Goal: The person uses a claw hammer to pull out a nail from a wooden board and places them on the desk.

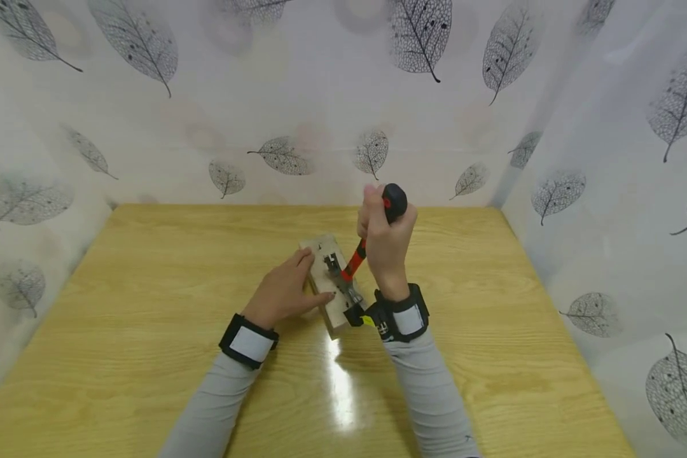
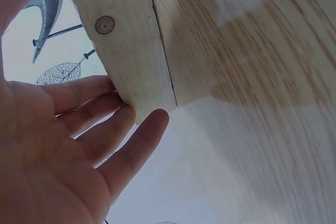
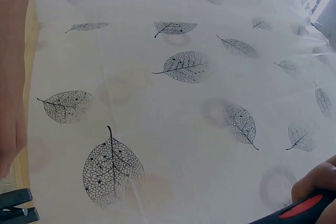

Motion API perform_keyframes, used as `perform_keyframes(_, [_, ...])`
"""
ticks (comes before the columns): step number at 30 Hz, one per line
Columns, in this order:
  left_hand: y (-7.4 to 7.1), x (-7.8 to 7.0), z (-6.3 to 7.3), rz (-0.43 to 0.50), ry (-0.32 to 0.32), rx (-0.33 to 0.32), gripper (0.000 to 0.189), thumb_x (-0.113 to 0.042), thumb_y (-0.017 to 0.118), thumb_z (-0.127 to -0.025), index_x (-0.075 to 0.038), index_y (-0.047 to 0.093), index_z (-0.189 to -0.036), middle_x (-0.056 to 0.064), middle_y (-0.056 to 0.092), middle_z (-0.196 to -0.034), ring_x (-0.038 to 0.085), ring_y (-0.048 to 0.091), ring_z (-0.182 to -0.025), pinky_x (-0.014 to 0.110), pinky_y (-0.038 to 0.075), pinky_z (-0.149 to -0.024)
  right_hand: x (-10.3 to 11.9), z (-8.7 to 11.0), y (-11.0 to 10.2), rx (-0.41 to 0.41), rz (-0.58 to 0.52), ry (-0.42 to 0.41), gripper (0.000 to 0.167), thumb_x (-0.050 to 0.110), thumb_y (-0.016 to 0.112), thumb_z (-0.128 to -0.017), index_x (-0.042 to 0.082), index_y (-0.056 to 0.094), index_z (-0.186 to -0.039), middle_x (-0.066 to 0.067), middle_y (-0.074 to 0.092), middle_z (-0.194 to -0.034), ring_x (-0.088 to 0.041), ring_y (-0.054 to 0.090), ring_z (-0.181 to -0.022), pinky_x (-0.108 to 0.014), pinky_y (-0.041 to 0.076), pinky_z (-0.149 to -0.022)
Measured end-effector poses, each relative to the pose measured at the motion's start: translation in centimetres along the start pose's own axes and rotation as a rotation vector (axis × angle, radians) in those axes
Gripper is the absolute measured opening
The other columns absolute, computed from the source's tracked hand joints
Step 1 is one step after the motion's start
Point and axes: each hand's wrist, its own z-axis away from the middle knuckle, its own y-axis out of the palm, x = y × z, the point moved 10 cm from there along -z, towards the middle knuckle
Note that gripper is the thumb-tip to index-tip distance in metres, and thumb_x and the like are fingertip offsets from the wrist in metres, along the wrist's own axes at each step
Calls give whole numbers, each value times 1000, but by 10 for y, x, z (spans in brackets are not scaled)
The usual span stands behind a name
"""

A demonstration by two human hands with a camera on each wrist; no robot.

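A pale wooden block (image 1: pixel 322 280) lies at a slant on the table. My left hand (image 1: pixel 283 289) rests along its left side, thumb laid over the top; in the left wrist view its nearly straight fingers (image 2: pixel 136 150) touch the block's edge near a knot. With my right hand (image 1: pixel 386 245) I grip the red-and-black handle of a claw hammer (image 1: pixel 355 259), which leans with its metal head on the block. The dark claw (image 3: pixel 18 205) shows at the lower left of the right wrist view, a small nail head between its prongs. Nails (image 2: pixel 63 32) stick out from the block.
The wood-grain table (image 1: pixel 177 267) extends around both arms. A white leaf-patterned curtain (image 1: pixel 309 114) hangs behind the table's far edge and along both sides. Black straps (image 1: pixel 249 342) sit on both wrists.
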Motion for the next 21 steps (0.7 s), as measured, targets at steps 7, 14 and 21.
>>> perform_keyframes(7, [1, 1, -2, 0, 12, -7, 104, -67, 67, -87, 2, 33, -156, 17, 30, -164, 37, 32, -149, 50, 37, -116, 18, 11, -7, -13, -62, -32, 40, 9, 48, -100, 7, 35, -62, 3, 26, -49, -10, 18, -36, -26, 16, -35])
perform_keyframes(14, [4, -2, -4, 5, 21, 4, 104, -66, 67, -87, 3, 32, -156, 17, 30, -164, 38, 32, -149, 51, 37, -115, 32, 20, -22, -57, -87, -65, 46, 7, 46, -100, 9, 31, -57, 4, 22, -47, -7, 17, -34, -23, 15, -34])
perform_keyframes(21, [-12, -4, -5, 4, 57, -115, 87, -47, 74, -91, 2, 38, -153, 20, 39, -158, 38, 42, -143, 53, 41, -111, 38, 20, -26, -90, -121, -92, 45, 4, 45, -97, 8, 30, -55, 4, 23, -46, -7, 18, -34, -23, 16, -33])
